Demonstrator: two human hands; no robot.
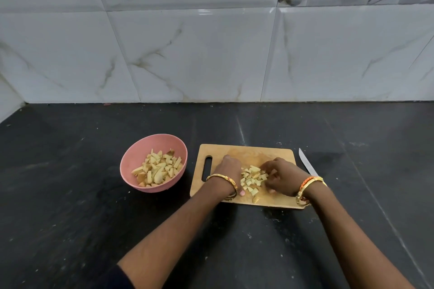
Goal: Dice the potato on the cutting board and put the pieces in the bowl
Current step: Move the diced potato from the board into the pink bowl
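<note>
Fingers of the left hand (229, 169) curl down onto the board (244, 151) at the left edge of the potato dice (252, 179), cupping the pile; whether they pinch any piece cannot be told. The right hand (280, 177) mirrors it on the pile's right side, fingers bent and slightly spread, touching the dice. Both wrists wear bangles (225, 182). The dice lie heaped between the two hands on the board. Left of the board stands a pink bowl (131, 159) holding more potato pieces (157, 169). A knife (306, 163) lies on the dark counter (70, 206) just right of the board
</note>
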